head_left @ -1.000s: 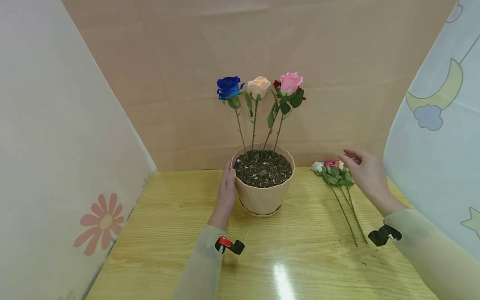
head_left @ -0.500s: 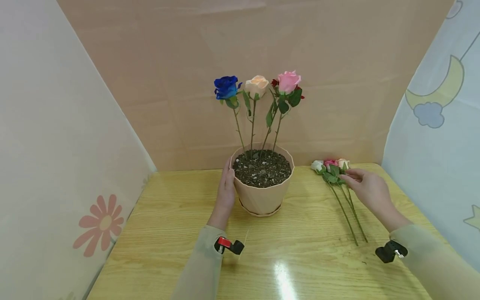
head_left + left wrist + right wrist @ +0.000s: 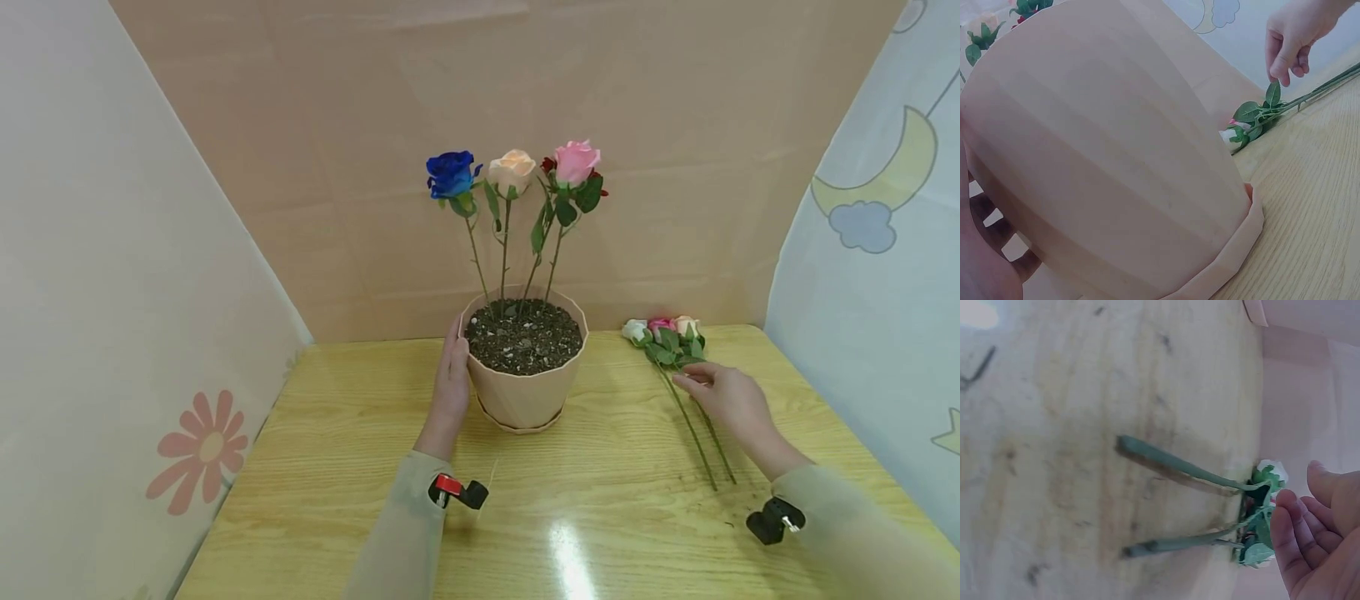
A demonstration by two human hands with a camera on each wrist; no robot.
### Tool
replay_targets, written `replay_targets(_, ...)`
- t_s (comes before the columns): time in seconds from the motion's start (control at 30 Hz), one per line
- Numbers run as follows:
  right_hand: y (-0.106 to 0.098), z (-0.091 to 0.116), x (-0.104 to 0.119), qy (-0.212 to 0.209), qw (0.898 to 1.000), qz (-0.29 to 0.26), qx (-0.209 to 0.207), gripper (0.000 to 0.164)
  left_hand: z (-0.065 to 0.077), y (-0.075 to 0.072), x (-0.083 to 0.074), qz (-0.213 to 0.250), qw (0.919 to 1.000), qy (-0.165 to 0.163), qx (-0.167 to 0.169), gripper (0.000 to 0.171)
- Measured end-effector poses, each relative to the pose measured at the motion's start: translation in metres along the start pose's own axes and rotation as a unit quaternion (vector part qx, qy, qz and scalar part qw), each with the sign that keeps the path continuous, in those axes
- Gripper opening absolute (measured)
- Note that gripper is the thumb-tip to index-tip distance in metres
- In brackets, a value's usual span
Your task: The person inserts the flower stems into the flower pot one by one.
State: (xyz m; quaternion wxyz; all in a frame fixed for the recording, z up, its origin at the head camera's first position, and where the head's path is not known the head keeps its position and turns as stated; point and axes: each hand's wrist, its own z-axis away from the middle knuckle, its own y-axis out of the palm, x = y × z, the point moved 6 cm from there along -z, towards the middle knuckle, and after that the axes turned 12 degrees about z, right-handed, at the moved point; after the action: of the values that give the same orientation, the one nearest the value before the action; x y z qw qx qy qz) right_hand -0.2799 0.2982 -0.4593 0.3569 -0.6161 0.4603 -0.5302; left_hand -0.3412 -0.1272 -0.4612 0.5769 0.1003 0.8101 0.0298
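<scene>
My left hand (image 3: pixel 450 383) cups the left side of a peach flowerpot (image 3: pixel 525 398), thumb near the rim and fingers round the far side. Dark soil (image 3: pixel 525 346) fills the pot. Out of it stand a blue rose (image 3: pixel 452 175), a cream rose (image 3: pixel 512 172), a pink rose (image 3: pixel 577 162) and a dark red one (image 3: pixel 550 165) partly hidden behind. My right hand (image 3: pixel 733 402) hovers over the stems of several roses lying at the right; thumb and forefinger are apart in the right wrist view. Those blooms are white (image 3: pixel 1275 470), magenta and peach.
The pot stands in a matching saucer (image 3: pixel 519 430) on a wooden table (image 3: pixel 360 417). A plain peach backdrop (image 3: pixel 375 208) rises behind it, with patterned cloth panels (image 3: pixel 862 308) at both sides. Dark crumbs lie on the table near the stem ends.
My right hand has come down and nearer to me, from beside the lying blooms to over their stems. The left hand stays on the pot.
</scene>
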Motion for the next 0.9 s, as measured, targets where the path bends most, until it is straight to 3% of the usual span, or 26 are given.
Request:
replay_targets(0.57,0.017,0.006,-0.008,-0.004,1.000,0.017,0.001,0.050,0.001,0.000,-0.001,0.002,1.0000,0.003,-0.001,0.061)
replay_targets(0.9,0.028,0.006,-0.016,0.006,1.000,0.015,0.022,0.050,0.000,-0.001,0.000,0.003,1.0000,0.007,0.004,0.062)
